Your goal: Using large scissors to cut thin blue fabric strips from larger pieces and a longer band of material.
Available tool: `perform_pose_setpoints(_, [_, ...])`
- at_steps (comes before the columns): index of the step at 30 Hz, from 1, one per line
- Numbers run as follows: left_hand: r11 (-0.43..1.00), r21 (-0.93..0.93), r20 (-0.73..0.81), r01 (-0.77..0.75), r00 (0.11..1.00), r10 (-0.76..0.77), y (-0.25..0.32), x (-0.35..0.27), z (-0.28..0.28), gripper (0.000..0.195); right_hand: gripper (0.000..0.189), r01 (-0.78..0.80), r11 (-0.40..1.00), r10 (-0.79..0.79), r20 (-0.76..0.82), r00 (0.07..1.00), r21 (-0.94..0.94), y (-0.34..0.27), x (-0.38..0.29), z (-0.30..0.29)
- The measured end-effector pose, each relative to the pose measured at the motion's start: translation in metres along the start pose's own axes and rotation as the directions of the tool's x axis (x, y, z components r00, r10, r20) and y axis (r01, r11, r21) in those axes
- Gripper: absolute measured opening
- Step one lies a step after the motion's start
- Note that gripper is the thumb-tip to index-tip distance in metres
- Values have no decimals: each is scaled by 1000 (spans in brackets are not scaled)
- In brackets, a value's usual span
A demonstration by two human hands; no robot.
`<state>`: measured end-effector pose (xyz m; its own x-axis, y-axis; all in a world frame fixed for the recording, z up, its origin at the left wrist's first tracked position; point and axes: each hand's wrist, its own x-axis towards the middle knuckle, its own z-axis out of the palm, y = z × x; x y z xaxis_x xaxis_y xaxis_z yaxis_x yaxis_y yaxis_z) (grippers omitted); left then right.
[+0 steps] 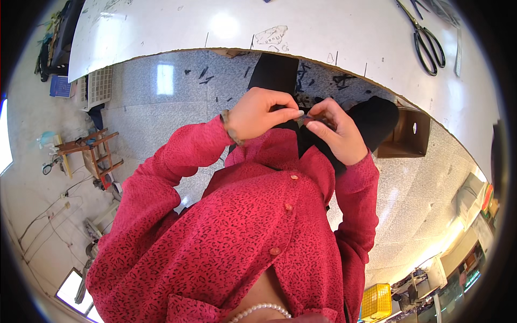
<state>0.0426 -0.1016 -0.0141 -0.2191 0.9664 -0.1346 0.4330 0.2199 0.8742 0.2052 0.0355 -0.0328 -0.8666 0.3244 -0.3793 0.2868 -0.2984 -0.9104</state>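
Both hands meet above my lap, below the edge of a white table (161, 30). My left hand (266, 115), with a beaded bracelet at its wrist, pinches one end of a small dark item (307, 117) between thumb and forefinger. The fingers of my right hand (333, 129) close on the item's other side. Its kind cannot be told, since the fingers cover most of it. Black-handled scissors (429, 50) lie on the table at the upper right.
Dark scraps (341, 80) litter the speckled floor under the table. A brown cardboard box (408, 137) stands by my right knee. A wooden stool (97, 153) and a white plastic crate (99, 89) are at left, a yellow basket (376, 300) at lower right.
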Motion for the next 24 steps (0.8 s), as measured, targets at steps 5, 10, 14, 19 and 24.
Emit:
perform_pose_setpoints(5, [708, -513, 455, 485, 853, -255, 2, 3, -11, 20, 7, -91, 996, 88, 161, 983, 12, -2, 1, -16])
perform_pose_setpoints(10, [714, -531, 479, 456, 857, -190, 2, 5, -8, 22, 6, -84, 995, 75, 168, 983, 50, -3, 1, -25])
perform_pose_setpoints(14, [704, -599, 409, 381, 902, -140, 5, 14, 6, 21, 5, -51, 999, 49, 99, 994, 14, -11, -3, -27])
perform_pose_setpoints(19, [819, -545, 244, 177, 969, -48, 22, 32, 8, 12, 6, 10, 971, -14, -14, 1000, -240, -36, -7, -40])
perform_pose_setpoints(24, [525, -801, 248, 287, 958, -145, 33, 51, 5, 15, 8, 126, 665, -615, -444, 651, -736, -79, 0, -109])
